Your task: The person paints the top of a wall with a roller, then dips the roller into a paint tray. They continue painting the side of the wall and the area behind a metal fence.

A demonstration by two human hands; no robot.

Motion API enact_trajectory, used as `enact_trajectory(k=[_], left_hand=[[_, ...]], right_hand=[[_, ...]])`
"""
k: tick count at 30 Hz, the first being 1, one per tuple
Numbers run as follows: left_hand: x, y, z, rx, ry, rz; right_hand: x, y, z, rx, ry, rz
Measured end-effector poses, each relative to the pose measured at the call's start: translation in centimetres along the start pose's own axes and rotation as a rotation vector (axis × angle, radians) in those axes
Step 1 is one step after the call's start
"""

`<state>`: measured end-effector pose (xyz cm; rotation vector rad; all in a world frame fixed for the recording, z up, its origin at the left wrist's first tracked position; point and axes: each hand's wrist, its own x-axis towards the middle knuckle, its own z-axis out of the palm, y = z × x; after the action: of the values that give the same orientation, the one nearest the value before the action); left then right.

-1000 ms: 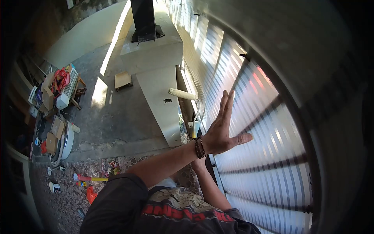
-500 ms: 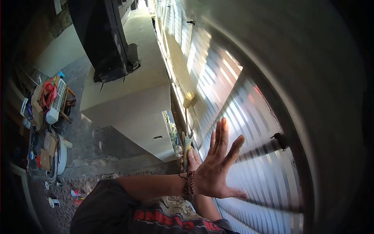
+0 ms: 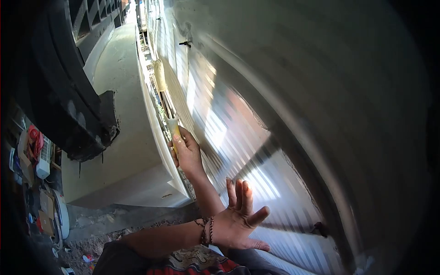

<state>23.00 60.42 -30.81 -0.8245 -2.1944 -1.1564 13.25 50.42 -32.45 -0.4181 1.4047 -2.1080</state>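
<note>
My right hand (image 3: 187, 151) grips the yellowish handle of a paint roller (image 3: 160, 75), its pale, stained sleeve pointing away from me. The roller lies along the narrow gap between the white ledge (image 3: 133, 114) and the corrugated panel (image 3: 256, 183), overlapping the panel's cream-coloured edge. Crossing over my right forearm, my left arm reaches to the right. With fingers spread and its back towards me, my left hand (image 3: 233, 224) is held against the striped, translucent panel in this view. Cord bracelets circle that wrist.
A black metal post (image 3: 68, 96) stands on the ledge to the left. Lower down on the left are cardboard boxes (image 3: 46, 211) and a white slatted object (image 3: 44, 158) beside red cords. Dark clamp-like fittings (image 3: 321, 229) sit along the panel's frame. Sunlight stripes the panel.
My right hand and the roller have moved forward and up along the panel's edge. My view has shifted to the right, and my left hand appears lower, still spread.
</note>
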Motion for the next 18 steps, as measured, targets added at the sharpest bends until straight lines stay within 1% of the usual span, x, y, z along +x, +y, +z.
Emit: enact_trajectory(k=[2,4,5,6,7,8,10,11,12,13,14,15,18], left_hand=[[0.0,0.0,-0.4,-0.023,-0.015,0.004],[-0.3,-0.2,-0.9,-0.050,-0.096,-0.002],[-0.4,-0.4,-1.4,-0.020,-0.149,-0.007],[-0.4,-0.5,-1.7,0.013,-0.155,-0.005],[-0.5,-0.2,-1.9,0.025,-0.174,-0.024],[-0.4,-0.4,-2.4,0.058,-0.190,-0.028],[-0.1,-0.1,-3.1,0.064,-0.198,-0.039],[0.1,0.1,-3.1,0.066,-0.210,-0.025],[-0.1,0.3,-2.7,0.057,-0.205,-0.041],[0.0,0.1,-2.4,0.051,-0.157,-0.039],[0.0,0.1,-2.2,0.046,-0.111,-0.038],[0.0,0.1,-2.2,0.056,-0.108,-0.042],[0.0,0.2,-1.7,0.033,-0.067,-0.049]], right_hand=[[2.1,-1.1,1.6,-0.005,-0.015,-0.008],[3.8,-2.1,3.0,-0.019,-0.008,0.027],[4.2,-2.9,3.4,-0.024,-0.023,0.018],[4.3,-3.1,3.6,-0.024,-0.033,0.025],[5.3,-2.1,3.7,-0.050,-0.047,-0.052],[5.2,-3.1,3.7,-0.095,-0.077,-0.032],[5.3,-3.6,3.9,-0.105,-0.066,0.008],[5.6,-3.2,4.2,-0.054,-0.074,0.017],[5.6,-2.5,4.1,-0.004,-0.074,0.028],[5.9,-1.8,3.8,0.041,-0.094,0.019],[6.0,-1.1,3.6,0.041,-0.098,0.027],[5.9,-0.2,3.3,0.065,-0.078,0.014],[4.5,-0.5,2.9,0.077,-0.057,0.020]])
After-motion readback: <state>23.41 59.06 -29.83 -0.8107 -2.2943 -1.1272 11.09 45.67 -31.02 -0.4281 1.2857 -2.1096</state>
